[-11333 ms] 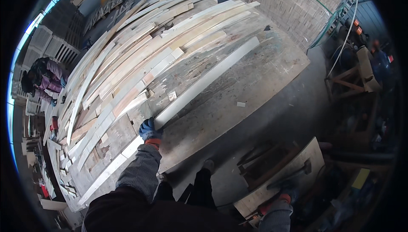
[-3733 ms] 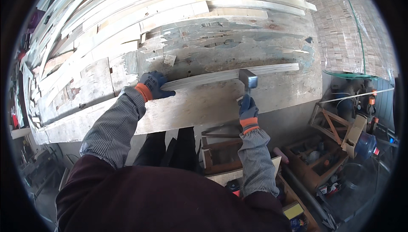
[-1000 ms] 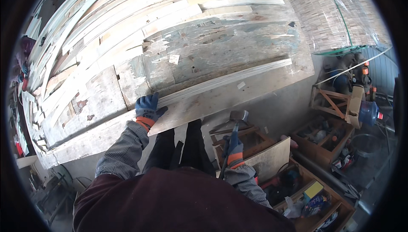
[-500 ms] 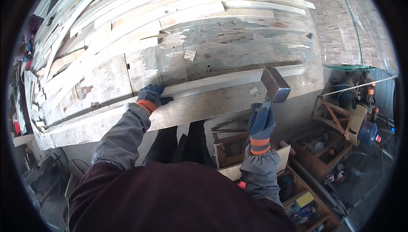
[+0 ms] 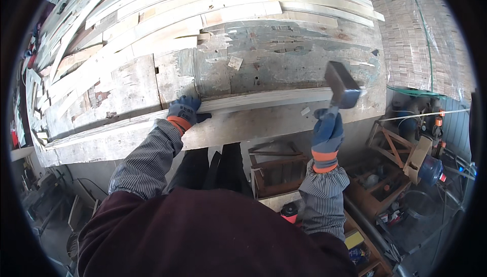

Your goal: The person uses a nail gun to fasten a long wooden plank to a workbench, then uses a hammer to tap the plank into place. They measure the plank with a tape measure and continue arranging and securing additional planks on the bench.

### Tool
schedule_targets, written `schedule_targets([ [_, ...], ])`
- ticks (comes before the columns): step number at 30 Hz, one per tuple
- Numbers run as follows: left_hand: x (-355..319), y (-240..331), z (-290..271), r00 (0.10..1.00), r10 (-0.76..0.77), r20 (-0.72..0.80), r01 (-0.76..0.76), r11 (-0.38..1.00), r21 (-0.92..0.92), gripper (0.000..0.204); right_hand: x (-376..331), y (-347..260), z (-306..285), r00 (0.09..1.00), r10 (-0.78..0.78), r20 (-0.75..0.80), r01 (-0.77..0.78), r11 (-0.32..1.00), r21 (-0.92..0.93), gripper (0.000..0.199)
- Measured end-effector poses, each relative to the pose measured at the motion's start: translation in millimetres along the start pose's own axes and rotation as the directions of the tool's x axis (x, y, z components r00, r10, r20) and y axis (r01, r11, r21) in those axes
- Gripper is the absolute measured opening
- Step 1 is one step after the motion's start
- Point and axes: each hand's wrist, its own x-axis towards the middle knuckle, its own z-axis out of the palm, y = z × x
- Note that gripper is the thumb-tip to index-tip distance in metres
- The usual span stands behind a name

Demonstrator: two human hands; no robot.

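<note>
My left hand [image 5: 184, 111], in a blue glove with an orange cuff, grips a long stack of thin wooden strips [image 5: 264, 99] lying along the near side of the worktable. Its fingers reach over the top, with the thumb on the near side. To the right, my right hand [image 5: 327, 132], gloved alike, is wrapped around the handle of a hammer [image 5: 343, 85] with a heavy, block-shaped metal head. The head is above the right end of the stack and hides part of it. Most of the handle is inside my fist.
Long pale wood strips [image 5: 167, 15] cover the far part of the worn worktable [image 5: 284, 48]. Small wood chips [image 5: 235, 63] lie on it. A plastic-wrapped stack of wood [image 5: 401, 38] stands at the right. Below are wooden crates [image 5: 276, 175] and a blue water bottle [image 5: 430, 169].
The hammer and my right hand have shifted slightly to the right and the hammer head a little up. My left hand keeps its place on the strips while the whole view shifts slightly.
</note>
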Motion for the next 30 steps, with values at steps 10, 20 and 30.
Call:
schedule_targets([
  [10, -4, 2, -10, 0.998, 0.012, 0.061, -0.009, 0.999, -0.046, 0.070, 33, 72, -31, 0.966, 0.260, 0.015, -0.243, 0.921, -0.305, 0.051],
  [20, 2, 2, 3, 1.000, 0.022, -0.019, -0.020, 0.996, 0.088, 0.068, 64, 166, -46, 0.972, 0.223, -0.069, -0.232, 0.886, -0.402, 0.046],
  [30, -2, -5, 12, 0.993, 0.014, -0.116, -0.012, 1.000, 0.014, 0.065, 85, -26, -128, 0.911, -0.163, -0.378, 0.255, 0.944, 0.208, 0.041],
])
